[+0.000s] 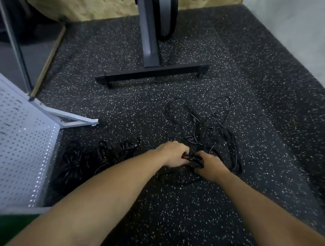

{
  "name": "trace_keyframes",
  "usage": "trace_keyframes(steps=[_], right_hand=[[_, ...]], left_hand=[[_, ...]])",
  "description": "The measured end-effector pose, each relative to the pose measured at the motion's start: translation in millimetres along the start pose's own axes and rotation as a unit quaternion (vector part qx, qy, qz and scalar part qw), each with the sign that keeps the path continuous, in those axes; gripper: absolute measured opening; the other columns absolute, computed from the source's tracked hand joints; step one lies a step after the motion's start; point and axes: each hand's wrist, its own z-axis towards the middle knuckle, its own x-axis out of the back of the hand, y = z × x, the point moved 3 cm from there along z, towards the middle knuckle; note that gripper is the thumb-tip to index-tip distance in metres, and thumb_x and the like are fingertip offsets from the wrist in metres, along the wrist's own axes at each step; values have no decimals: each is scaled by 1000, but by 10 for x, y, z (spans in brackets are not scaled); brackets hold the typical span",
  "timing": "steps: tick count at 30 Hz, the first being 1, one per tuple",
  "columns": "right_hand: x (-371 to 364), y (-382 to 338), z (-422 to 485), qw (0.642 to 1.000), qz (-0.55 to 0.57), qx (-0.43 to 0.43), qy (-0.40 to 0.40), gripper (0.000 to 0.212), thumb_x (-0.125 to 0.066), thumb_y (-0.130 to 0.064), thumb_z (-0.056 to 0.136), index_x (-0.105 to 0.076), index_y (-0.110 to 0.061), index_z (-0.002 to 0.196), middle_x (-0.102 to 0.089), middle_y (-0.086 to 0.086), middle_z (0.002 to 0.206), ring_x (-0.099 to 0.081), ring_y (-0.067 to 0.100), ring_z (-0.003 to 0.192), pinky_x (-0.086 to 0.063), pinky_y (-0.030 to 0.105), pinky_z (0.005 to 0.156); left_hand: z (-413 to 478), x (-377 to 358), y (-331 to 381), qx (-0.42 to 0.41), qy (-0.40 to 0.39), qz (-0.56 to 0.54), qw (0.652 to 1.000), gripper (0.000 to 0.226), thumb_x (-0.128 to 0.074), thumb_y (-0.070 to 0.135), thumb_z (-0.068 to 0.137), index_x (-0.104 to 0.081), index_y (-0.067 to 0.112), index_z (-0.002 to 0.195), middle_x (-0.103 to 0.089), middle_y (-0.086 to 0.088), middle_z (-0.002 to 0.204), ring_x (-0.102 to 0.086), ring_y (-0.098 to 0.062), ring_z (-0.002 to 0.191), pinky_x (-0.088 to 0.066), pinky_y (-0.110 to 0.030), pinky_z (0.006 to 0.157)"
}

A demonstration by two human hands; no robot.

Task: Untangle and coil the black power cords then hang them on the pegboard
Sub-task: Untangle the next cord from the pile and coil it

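Tangled cord (193, 159) gripped between left hand (173, 154) and right hand (210, 166) fingers.

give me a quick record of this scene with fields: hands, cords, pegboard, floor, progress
left hand: left hand grips a black cord, fingers curled
right hand: right hand grips the same cord, close beside the left
tangle: tangled cords spread loose on the floor just beyond the hands
coiled: coiled bundles lie on the floor beside the pegboard
pegboard: white pegboard at left, no cord seen hanging on it
floor: speckled floor
other: grey stand behind the tangle
progress: some cords coiled, none hung yet
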Motion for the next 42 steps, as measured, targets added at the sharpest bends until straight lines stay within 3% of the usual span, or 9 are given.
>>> trace_keyframes(steps=[7, 12, 16, 20, 24, 29, 34, 39, 42], right_hand=[[916, -480, -653, 992, -95, 83, 23, 22, -75, -39, 94, -61, -30, 109, -63, -3, 102, -64, 22, 99, -53, 35, 91], [1731, -871, -1328, 987, -98, 117, 58, 19, -80, -40, 90, -67, -29, 101, -73, -4, 89, -69, 17, 82, -53, 30, 80], [2127, -1065, -1893, 975, -96, 155, 126, 17, -79, -38, 91, -72, -28, 102, -73, -2, 79, -62, 8, 63, -41, 19, 59], [2274, -1107, -2226, 949, -9, 204, 239, 16, -80, -40, 90, -75, -27, 98, -70, -4, 82, -58, 9, 67, -41, 19, 61], [2264, -1159, -2356, 934, 1, 229, 274, 15, -79, -42, 90, -72, -28, 92, -59, -4, 87, -53, 10, 76, -40, 23, 67], [2110, -1217, -2324, 932, 27, 247, 262, 14, -78, -37, 92, -71, -24, 89, -63, -5, 93, -59, 11, 83, -42, 28, 74], [2061, -1347, -2250, 926, 187, 274, 178, 13, -70, -28, 100, -69, -15, 99, -75, 2, 77, -73, 17, 64, -57, 29, 66], [2059, -1356, -2076, 942, 123, 249, 186, 7, -68, -35, 100, -74, -31, 99, -65, -14, 65, -57, 2, 49, -47, 26, 57], [2061, -1300, -2020, 950, 93, 223, 198, 7, -68, -40, 99, -74, -36, 100, -70, -15, 82, -62, 2, 65, -42, 28, 61]], left_hand=[[-782, 871, 234, -36, 86, 10, 996, 16, -72, 38, 97, -57, 32, 94, -61, 1, 106, -59, -20, 102, -50, -38, 85], [-1411, 1448, 535, -51, 166, -35, 984, 14, -72, 30, 98, -60, 28, 92, -68, -5, 99, -69, -13, 70, -56, -34, 73], [-1924, 1666, 727, -69, 239, -68, 966, 5, -72, 22, 99, -68, 19, 98, -74, -1, 95, -73, -14, 64, -59, -32, 70], [-2399, 1802, 893, -69, 338, -85, 935, 10, -70, 24, 101, -77, 17, 100, -76, 0, 83, -72, -8, 65, -59, -28, 73], [-2677, 1822, 971, -81, 417, -114, 898, 13, -72, 27, 99, -81, 18, 100, -76, 7, 80, -68, -8, 70, -54, -25, 75], [-2666, 1726, 827, -70, 430, -146, 888, 13, -74, 26, 98, -83, 21, 106, -76, 13, 85, -68, -3, 79, -54, -25, 78], [-2551, 1704, 609, -55, 441, -114, 888, 11, -71, 26, 100, -80, 21, 104, -77, 7, 90, -68, -11, 84, -53, -33, 80], [-2385, 1553, 361, -30, 376, -105, 920, 12, -70, 29, 100, -77, 19, 102, -73, 4, 88, -65, -15, 83, -54, -37, 79], [-2347, 1510, 325, -33, 362, -87, 927, 13, -68, 29, 102, -75, 20, 106, -73, 5, 91, -65, -15, 86, -54, -37, 81]])
